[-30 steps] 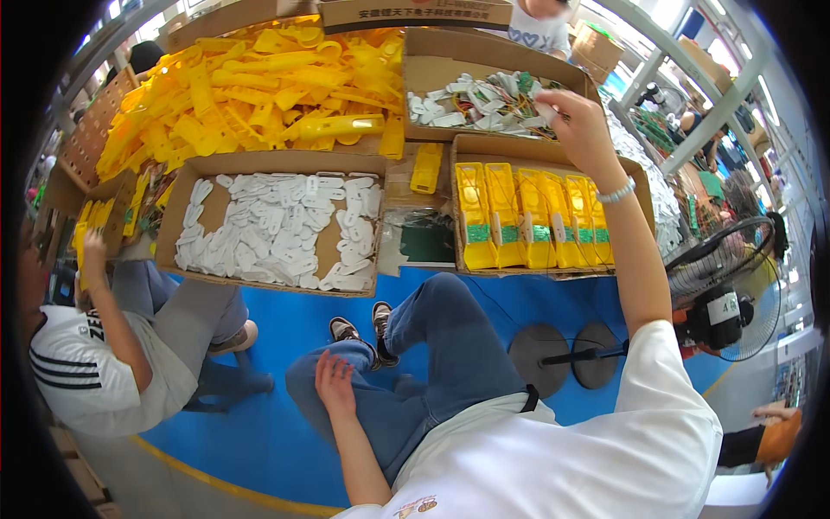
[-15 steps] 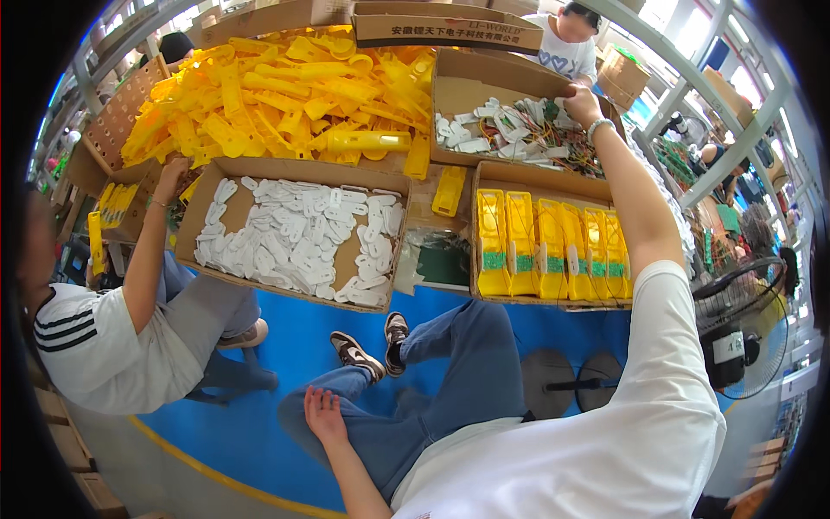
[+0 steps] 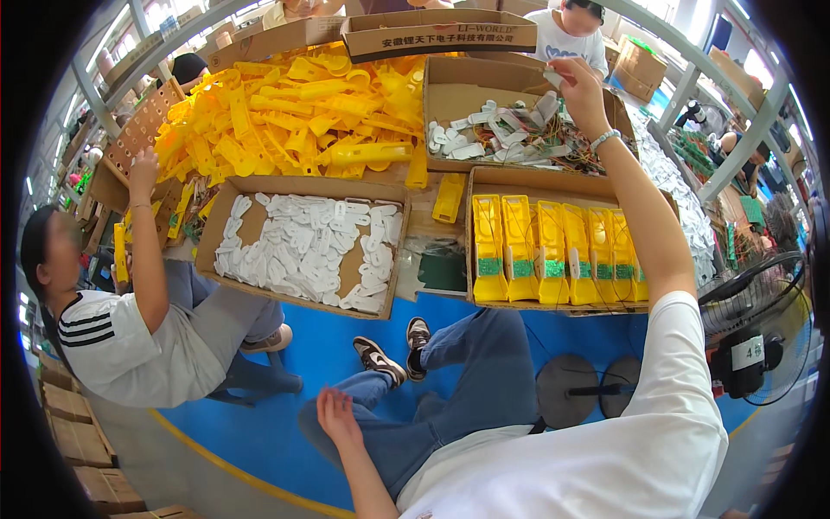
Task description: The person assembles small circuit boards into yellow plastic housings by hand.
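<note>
Head view: the right hand (image 3: 581, 86) is stretched far out over the cardboard box of white parts and wires (image 3: 519, 130) at the far right of the desk (image 3: 428, 195), its fingers pinched together on a small white part (image 3: 553, 78) held just above the box's far rim. The left hand (image 3: 335, 417) is rested on the thigh of the blue jeans, fingers loosely apart and holding nothing. Nearer the person, a box of yellow housings with green boards (image 3: 553, 251) is set at the desk's near edge, and a box of flat white pieces (image 3: 303, 246) lies to its left; a heap of yellow mouldings (image 3: 294, 112) fills the far left. A neighbour's hand (image 3: 143, 164) is raised at the desk's left edge. A slip seems possible: the part is gripped only by the fingertips at full reach, so it could be dropped back into the tangled wires, or a wire could be snagged and dragged out with it. Compared with half a second earlier, the right hand is seen lifted slightly off the box contents with the part now raised clear, while the left hand is unchanged on the thigh; the neighbour's arm remains raised.
</note>
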{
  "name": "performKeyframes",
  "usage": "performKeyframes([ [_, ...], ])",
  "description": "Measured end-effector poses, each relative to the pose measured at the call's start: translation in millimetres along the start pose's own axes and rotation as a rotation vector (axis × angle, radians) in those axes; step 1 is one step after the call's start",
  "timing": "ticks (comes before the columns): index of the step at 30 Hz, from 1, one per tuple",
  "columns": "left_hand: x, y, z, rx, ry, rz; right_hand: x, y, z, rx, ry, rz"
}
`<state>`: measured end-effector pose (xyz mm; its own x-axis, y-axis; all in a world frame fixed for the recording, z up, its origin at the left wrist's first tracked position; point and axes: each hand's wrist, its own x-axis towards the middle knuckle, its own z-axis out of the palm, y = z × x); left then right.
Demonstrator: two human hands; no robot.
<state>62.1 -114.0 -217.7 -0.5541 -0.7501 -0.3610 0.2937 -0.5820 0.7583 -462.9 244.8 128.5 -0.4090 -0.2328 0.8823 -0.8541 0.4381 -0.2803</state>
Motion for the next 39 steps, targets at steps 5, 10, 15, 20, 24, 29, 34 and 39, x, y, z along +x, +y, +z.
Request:
performKeyframes([
  [5, -10.7, 37.2, 79.4, 0.064, -0.267, 0.137, 33.0, -50.2, -16.6, -0.016, 0.132, 0.06],
  [10, -47.2, 72.7, 147.9, 0.085, -0.463, 0.242, 25.5, -126.6, -19.7, 0.498, -0.183, 0.264],
  [15, -81.4, 110.9, 198.6, 0.165, -0.74, 0.427, -27.3, -220.3, -3.7, 0.565, -0.29, 0.271],
  [20, -111.6, 135.3, 251.9, 0.136, -0.828, 0.597, -91.0, -293.4, 10.6, 0.917, -0.422, 0.42],
  [24, -111.2, 138.3, 255.2, 0.18, -0.838, 0.607, -130.3, -331.6, 20.2, 1.176, -0.461, 0.632],
  [29, -106.8, 132.1, 228.4, 0.157, -0.792, 0.51, -163.3, -335.0, 38.8, 1.248, -0.512, 0.628],
  [34, -111.2, 121.5, 220.5, 0.128, -0.658, 0.52, -180.8, -342.6, 47.8, 1.331, -0.456, 0.688],
  [39, -109.4, 110.3, 221.1, 0.225, -0.579, 0.616, -191.5, -338.4, 48.3, 1.33, -0.43, 0.771],
])
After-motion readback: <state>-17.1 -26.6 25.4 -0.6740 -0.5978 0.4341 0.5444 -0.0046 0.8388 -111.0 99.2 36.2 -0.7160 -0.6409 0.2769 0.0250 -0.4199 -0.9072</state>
